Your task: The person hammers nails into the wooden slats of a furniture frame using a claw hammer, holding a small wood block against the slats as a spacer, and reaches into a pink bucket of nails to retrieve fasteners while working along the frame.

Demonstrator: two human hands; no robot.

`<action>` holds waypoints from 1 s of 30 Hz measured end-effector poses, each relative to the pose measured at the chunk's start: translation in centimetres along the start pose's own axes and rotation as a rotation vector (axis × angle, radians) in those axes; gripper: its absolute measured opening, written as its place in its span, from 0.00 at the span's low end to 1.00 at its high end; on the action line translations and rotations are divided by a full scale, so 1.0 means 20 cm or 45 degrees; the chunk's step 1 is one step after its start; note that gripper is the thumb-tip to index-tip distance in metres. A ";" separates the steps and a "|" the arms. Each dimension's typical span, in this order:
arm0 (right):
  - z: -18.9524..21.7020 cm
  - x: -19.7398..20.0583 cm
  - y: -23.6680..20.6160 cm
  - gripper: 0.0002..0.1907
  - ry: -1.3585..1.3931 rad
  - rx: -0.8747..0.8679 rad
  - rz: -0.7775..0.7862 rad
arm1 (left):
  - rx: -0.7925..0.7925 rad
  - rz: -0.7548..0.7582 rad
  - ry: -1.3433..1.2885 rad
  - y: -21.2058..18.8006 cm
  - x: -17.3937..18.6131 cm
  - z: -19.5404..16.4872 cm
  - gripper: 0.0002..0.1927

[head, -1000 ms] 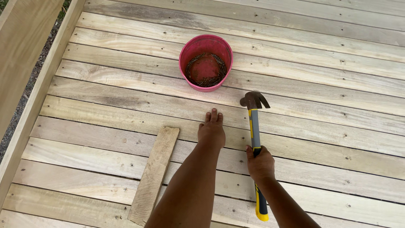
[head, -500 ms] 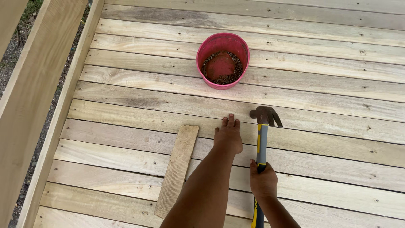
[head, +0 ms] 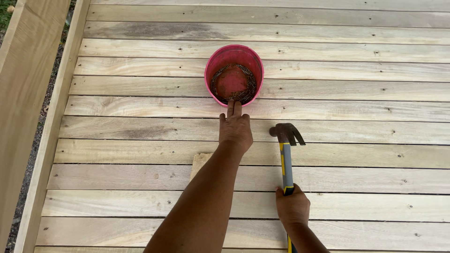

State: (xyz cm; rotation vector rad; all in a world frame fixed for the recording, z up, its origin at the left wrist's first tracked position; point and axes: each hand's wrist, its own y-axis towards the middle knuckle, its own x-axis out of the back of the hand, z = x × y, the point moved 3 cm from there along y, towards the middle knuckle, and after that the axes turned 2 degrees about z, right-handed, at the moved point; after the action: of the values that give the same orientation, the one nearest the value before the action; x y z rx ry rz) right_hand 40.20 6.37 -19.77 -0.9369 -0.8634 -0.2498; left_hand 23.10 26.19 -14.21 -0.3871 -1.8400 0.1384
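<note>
The pink bowl of nails (head: 234, 75) is sitting at twelve o'clock from the left hand (head: 236, 130), whose extended fingers are touching its near rim. The right hand (head: 292, 208), farther away, is gripping the hammer (head: 286, 152), handle pointing twelve o'clock.

Open deck boards (head: 356, 100) far, right and left of the pink bucket (head: 234, 75). Bucket blocks straight ahead of left hand (head: 236, 130). Hammer (head: 286, 154) stands just right; loose board (head: 199, 164) under forearm; rail beam (head: 23, 93) walls left edge.
</note>
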 end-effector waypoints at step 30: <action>-0.32 -0.04 -0.25 0.15 0.756 -0.225 0.424 | -0.015 0.267 -0.158 -0.58 -0.40 -0.22 0.19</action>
State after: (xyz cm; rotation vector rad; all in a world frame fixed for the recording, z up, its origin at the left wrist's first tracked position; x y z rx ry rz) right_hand 40.33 -1.78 -19.22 -1.0760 -0.1361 -0.2971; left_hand 27.16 12.27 -16.84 -0.5912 -1.9194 0.3015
